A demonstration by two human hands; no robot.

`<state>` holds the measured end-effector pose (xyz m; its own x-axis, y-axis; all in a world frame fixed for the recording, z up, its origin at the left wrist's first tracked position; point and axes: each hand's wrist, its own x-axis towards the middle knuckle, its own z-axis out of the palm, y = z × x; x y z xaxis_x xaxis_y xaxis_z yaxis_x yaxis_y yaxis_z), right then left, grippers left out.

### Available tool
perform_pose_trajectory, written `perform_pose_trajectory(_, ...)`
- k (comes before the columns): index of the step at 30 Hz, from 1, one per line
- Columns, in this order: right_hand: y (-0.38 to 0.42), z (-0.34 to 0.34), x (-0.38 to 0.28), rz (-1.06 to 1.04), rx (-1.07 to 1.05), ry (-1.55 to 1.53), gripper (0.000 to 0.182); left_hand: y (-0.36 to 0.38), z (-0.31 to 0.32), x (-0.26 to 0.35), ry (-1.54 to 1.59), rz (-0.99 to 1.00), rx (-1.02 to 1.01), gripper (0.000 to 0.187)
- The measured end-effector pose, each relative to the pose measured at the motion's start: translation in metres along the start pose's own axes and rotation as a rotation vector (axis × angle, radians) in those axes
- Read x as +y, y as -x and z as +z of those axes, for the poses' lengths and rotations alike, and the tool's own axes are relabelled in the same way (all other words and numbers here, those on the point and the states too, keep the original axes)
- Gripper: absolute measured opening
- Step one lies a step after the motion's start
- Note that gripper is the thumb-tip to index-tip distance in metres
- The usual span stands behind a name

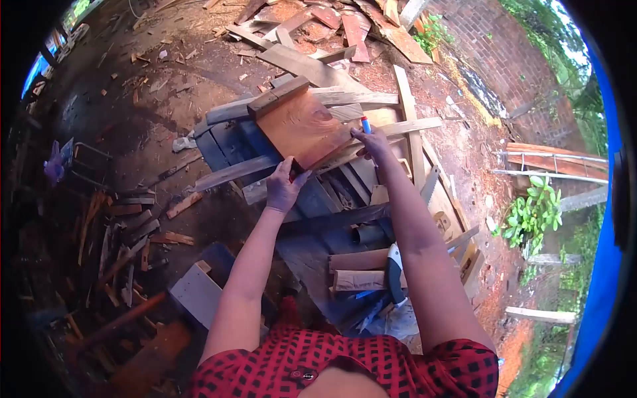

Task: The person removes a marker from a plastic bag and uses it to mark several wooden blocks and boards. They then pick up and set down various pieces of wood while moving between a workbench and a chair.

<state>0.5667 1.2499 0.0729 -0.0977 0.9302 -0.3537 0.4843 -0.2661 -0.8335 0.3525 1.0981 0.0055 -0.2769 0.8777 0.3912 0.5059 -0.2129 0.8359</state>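
Observation:
My left hand (285, 188) grips the near corner of a reddish-brown board (298, 126), its fingers wrapped round the edge. A thicker wooden block (279, 96) runs along the board's far left edge. At the board's right corner is my right hand (373, 143), closed round a blue marker with a red end (366, 125) that points upward. The board lies tilted over pale planks (232, 174) and a dark blue surface (215, 149).
A saw with a green and white handle (395, 273) lies near my right forearm, beside short wood blocks (358, 280). Scrap wood (126, 245) covers the ground at left. More planks (312, 66) are piled ahead. A leafy plant (534, 215) grows at right.

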Motion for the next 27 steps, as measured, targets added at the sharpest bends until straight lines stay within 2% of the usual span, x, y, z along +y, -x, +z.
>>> perform_pose_trajectory(6,0.002,0.001,0.001,-0.008,0.012,-0.006,0.037,0.002,0.0,0.001,-0.056,0.064,0.031,0.048)
perform_pose_trajectory(9,0.003,0.002,-0.002,0.001,0.048,0.07,0.033,0.0,0.002,0.002,-0.02,-0.016,-0.007,0.049)
perform_pose_trajectory(11,0.005,0.003,0.0,-0.012,0.079,0.07,0.033,-0.001,-0.003,0.007,0.0,-0.145,-0.048,0.05)
perform_pose_trajectory(13,0.015,0.002,-0.005,-0.027,0.107,0.069,0.033,-0.004,-0.008,0.009,-0.001,-0.144,-0.051,0.05)
perform_pose_trajectory(18,0.042,-0.017,-0.003,-0.048,0.093,-0.305,0.032,-0.003,-0.022,0.049,0.01,-0.196,-0.08,0.047)
perform_pose_trajectory(20,0.054,-0.026,-0.002,-0.064,0.088,-0.348,0.031,0.002,-0.02,0.071,0.491,-0.128,-0.027,0.035)
perform_pose_trajectory(21,0.06,-0.03,-0.002,-0.073,0.077,-0.379,0.03,0.005,-0.025,0.078,0.483,-0.115,-0.03,0.035)
perform_pose_trajectory(23,0.071,-0.035,0.0,-0.105,0.074,-0.417,0.029,0.011,-0.033,0.092,0.663,-0.593,-0.207,0.027)
perform_pose_trajectory(27,0.079,-0.041,0.003,-0.107,0.063,-0.467,0.026,0.023,-0.026,0.094,0.705,-0.623,-0.213,0.027)
